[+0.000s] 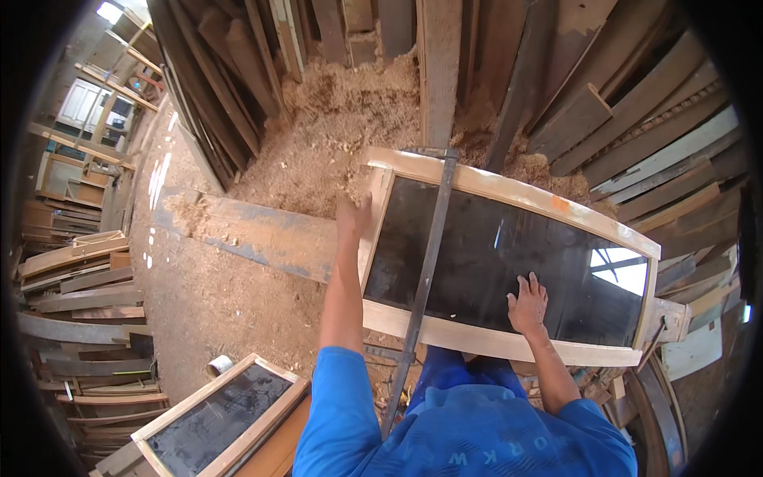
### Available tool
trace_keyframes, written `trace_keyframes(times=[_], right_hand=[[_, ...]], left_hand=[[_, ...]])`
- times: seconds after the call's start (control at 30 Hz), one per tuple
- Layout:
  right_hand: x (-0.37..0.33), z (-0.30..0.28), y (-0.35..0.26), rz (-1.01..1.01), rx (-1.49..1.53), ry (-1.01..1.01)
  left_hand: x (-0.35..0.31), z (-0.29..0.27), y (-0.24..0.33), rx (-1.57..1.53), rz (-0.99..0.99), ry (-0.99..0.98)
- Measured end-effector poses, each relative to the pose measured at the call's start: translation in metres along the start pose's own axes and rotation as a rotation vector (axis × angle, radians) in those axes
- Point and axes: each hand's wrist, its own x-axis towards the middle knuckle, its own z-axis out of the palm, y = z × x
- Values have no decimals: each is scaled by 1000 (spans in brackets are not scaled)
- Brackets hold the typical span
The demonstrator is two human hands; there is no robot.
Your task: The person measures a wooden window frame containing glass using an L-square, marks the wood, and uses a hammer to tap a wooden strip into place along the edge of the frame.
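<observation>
A wooden frame (509, 337) with a dark, glossy panel (477, 246) lies in front of me. A long metal bar clamp (433, 246) crosses it from the far rail to the near one, left of its middle. My right hand (528, 306) is spread over the panel near the close rail, holding nothing. At the frame's left end, my left hand (354, 219) is against or just beside the short rail, fingers apart as far as they show. Whether it touches the wood is hard to tell.
A long board (254, 230) runs leftward from under the frame. Wood shavings (350, 119) cover the floor beyond. A smaller framed dark panel (222, 417) sits at lower left by a white cylindrical container (218, 365). Planks (644, 135) lean along the far and right sides; stacked timber (79, 302) lies left.
</observation>
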Motion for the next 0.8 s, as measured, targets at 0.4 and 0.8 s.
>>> trace_keyframes(times=[0.4,0.8], right_hand=[[3,-13,5,-153,-82,-278],[12,-14,2,-130,-108,-352]], left_hand=[[82,54,4,-1190,-565,-586],[73,37,42,-973,-522,-503]])
